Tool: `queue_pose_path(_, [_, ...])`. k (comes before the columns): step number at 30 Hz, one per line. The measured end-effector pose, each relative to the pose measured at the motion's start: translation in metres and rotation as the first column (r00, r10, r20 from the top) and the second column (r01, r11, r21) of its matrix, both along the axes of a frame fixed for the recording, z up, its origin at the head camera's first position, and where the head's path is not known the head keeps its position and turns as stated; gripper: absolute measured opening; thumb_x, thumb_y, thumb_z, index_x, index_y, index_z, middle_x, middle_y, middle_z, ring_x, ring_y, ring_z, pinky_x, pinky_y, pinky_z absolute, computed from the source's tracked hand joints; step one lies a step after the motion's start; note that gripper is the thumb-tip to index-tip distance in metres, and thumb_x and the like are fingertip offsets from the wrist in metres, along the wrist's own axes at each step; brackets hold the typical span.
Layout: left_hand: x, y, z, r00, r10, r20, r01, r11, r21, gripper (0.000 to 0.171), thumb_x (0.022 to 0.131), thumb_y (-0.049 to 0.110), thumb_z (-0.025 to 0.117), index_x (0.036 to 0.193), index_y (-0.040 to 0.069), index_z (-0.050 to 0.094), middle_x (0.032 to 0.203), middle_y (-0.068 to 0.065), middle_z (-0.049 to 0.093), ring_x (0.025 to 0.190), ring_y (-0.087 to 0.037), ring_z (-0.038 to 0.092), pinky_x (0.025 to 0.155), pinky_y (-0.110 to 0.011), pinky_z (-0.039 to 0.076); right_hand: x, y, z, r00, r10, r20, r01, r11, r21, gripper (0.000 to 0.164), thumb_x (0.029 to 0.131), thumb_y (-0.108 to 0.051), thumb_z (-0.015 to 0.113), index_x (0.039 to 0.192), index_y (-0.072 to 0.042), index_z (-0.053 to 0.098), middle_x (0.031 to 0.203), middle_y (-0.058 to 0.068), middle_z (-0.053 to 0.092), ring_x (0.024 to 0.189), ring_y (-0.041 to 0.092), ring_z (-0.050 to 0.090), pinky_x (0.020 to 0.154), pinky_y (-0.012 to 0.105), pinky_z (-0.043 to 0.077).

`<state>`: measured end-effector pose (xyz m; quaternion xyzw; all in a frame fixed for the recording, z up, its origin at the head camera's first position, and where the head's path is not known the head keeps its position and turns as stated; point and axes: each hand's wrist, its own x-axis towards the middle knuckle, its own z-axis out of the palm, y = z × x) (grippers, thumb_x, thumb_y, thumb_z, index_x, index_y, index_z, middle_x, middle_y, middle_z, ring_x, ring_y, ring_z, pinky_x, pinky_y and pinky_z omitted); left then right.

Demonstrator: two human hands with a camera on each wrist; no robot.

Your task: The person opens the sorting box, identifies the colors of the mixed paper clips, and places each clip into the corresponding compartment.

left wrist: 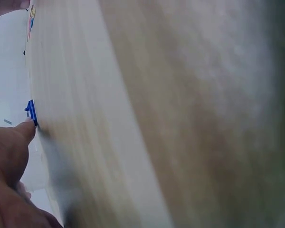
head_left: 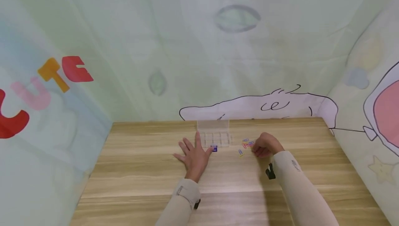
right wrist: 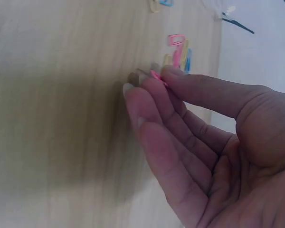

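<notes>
Soft light leaves glare on the table (head_left: 230, 182) at the head view's six o'clock; the left-wrist view blurs toward three.

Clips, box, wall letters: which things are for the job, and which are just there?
Probably for the job:
- pink clip in right hand
- other clips
- open box
- blue piece touched by left hand

Just there:
- wall letters
- wall star

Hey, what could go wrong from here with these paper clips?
The pink paper clip pinched by the right hand could slip. That hand might scatter the loose paper clips beside it. The left hand, its thumb on the blue piece, might jog the clear compartment box beside it.
</notes>
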<state>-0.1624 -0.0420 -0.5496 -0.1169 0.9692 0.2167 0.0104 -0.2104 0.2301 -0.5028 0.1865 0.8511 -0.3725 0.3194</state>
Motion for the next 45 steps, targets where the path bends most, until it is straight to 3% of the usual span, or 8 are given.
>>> queue_pose_path(9, [0.003, -0.001, 0.002, 1.0, 0.004, -0.008, -0.005, 1.0, -0.019, 0.093, 0.084, 0.067, 0.059, 0.157, 0.033, 0.014, 0.158, -0.031, 0.008, 0.145, -0.05, 0.0, 0.1, -0.08, -0.005, -0.009, -0.017, 0.014, 0.992, -0.065, -0.106, 0.047, 0.986, -0.161, 0.015, 0.088, -0.011, 0.07, 0.083, 0.004, 0.07, 0.065, 0.005, 0.068, 0.054, 0.012, 0.065, 0.055, 0.026, 0.055])
queue_pose_path(16, [0.002, -0.001, 0.001, 1.0, 0.012, -0.001, -0.012, 1.0, -0.01, 0.093, 0.083, 0.067, 0.06, 0.157, 0.034, 0.013, 0.158, -0.031, 0.007, 0.145, -0.05, -0.001, 0.101, -0.079, -0.006, -0.017, -0.03, 0.02, 0.99, -0.123, -0.072, 0.086, 0.918, -0.387, 0.02, 0.091, -0.019, 0.068, 0.09, 0.001, 0.069, 0.07, 0.005, 0.07, 0.059, 0.014, 0.067, 0.059, 0.028, 0.057])
queue_pose_path(24, [0.001, -0.001, 0.001, 1.0, 0.017, -0.019, -0.017, 1.0, -0.014, 0.093, 0.083, 0.066, 0.062, 0.157, 0.033, 0.015, 0.158, -0.031, 0.009, 0.145, -0.051, 0.001, 0.1, -0.08, -0.005, -0.018, -0.046, 0.022, 0.984, -0.172, -0.047, 0.125, 0.854, -0.505, 0.02, 0.091, -0.02, 0.069, 0.092, -0.001, 0.07, 0.071, 0.005, 0.071, 0.058, 0.013, 0.068, 0.054, 0.025, 0.054])
queue_pose_path(28, [0.002, -0.001, 0.0, 1.0, 0.018, -0.015, -0.018, 1.0, -0.004, 0.094, 0.082, 0.065, 0.063, 0.157, 0.033, 0.016, 0.158, -0.03, 0.009, 0.145, -0.05, 0.0, 0.101, -0.079, -0.005, -0.018, -0.055, 0.022, 0.983, -0.177, -0.05, 0.124, 0.838, -0.532, 0.019, 0.09, -0.018, 0.07, 0.094, 0.001, 0.07, 0.071, 0.005, 0.071, 0.059, 0.013, 0.068, 0.055, 0.025, 0.055])
queue_pose_path(35, [0.003, -0.002, 0.001, 0.999, 0.023, -0.035, -0.023, 1.0, 0.006, 0.092, 0.083, 0.064, 0.063, 0.157, 0.032, 0.017, 0.158, -0.031, 0.01, 0.145, -0.051, 0.0, 0.1, -0.08, -0.006, -0.019, -0.066, 0.023, 0.985, -0.159, -0.072, 0.1, 0.852, -0.513, 0.018, 0.09, -0.018, 0.069, 0.093, 0.0, 0.069, 0.072, 0.005, 0.071, 0.059, 0.012, 0.067, 0.063, 0.03, 0.058])
queue_pose_path(45, [0.004, 0.0, 0.001, 0.999, 0.023, -0.032, -0.024, 0.999, -0.021, 0.093, 0.082, 0.066, 0.063, 0.157, 0.033, 0.017, 0.158, -0.03, 0.012, 0.145, -0.051, 0.003, 0.101, -0.08, -0.003, -0.02, -0.07, 0.019, 0.982, -0.185, -0.038, 0.141, 0.852, -0.504, 0.021, 0.091, -0.016, 0.068, 0.098, 0.003, 0.068, 0.07, 0.006, 0.07, 0.057, 0.013, 0.067, 0.055, 0.026, 0.055])
